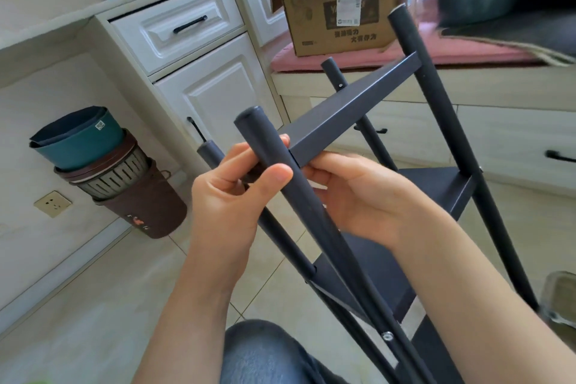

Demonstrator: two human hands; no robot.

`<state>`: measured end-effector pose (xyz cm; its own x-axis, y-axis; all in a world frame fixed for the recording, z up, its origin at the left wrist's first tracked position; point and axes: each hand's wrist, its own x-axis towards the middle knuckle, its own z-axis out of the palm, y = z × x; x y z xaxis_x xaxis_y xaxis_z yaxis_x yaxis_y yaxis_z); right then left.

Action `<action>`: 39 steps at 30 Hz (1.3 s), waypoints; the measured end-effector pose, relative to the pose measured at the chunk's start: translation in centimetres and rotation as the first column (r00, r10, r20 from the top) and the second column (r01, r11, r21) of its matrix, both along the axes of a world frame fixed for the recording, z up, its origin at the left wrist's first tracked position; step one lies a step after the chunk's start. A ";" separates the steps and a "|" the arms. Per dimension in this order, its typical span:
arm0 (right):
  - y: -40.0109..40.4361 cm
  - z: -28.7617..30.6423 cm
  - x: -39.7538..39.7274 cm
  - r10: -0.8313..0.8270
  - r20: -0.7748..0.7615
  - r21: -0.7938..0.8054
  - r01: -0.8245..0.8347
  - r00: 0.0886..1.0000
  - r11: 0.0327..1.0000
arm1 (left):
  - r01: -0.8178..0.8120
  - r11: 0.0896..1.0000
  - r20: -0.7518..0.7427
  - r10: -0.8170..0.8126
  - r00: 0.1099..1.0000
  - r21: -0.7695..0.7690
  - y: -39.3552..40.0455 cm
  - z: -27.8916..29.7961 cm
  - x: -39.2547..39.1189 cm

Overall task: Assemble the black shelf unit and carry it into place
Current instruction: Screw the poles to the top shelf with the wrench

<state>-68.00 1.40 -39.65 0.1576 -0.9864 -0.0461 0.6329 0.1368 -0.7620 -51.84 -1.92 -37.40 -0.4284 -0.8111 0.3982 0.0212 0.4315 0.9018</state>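
Note:
The black shelf unit (pixel 436 184) stands tilted in front of me, with round black posts and flat black shelves. My left hand (pixel 230 193) grips the nearest post (pixel 299 193) just below its capped top. My right hand (pixel 358 196) holds the near corner of the top shelf (pixel 349 109) against that post, fingers curled under the shelf edge. Two more posts (pixel 436 109) rise at the far side, and a fourth post top (pixel 207 150) shows left of my left hand. A bolt (pixel 387 336) sits in the post near a lower shelf.
A stack of bins and baskets (pixel 118 174) stands on the tile floor at the left by a white cabinet (pixel 199 72). An open cardboard box (pixel 336 9) rests on a pink-cushioned bench behind the shelf. My knee (pixel 265 352) is at the bottom.

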 end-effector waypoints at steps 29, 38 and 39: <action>7.4 6.6 -5.7 -0.558 0.257 0.317 0.477 0.789 0.820 | -0.102 0.979 0.003 0.104 0.995 -0.174 3.8 1.1 -1.0; 7.7 5.2 -3.9 -0.568 0.181 0.332 0.494 0.803 0.804 | -0.334 0.919 0.086 0.357 0.930 -0.211 0.7 -0.1 -0.5; 7.7 5.2 -3.8 -0.573 0.177 0.338 0.497 0.800 0.799 | -0.357 0.906 0.086 0.384 0.919 -0.225 0.3 -0.2 -0.6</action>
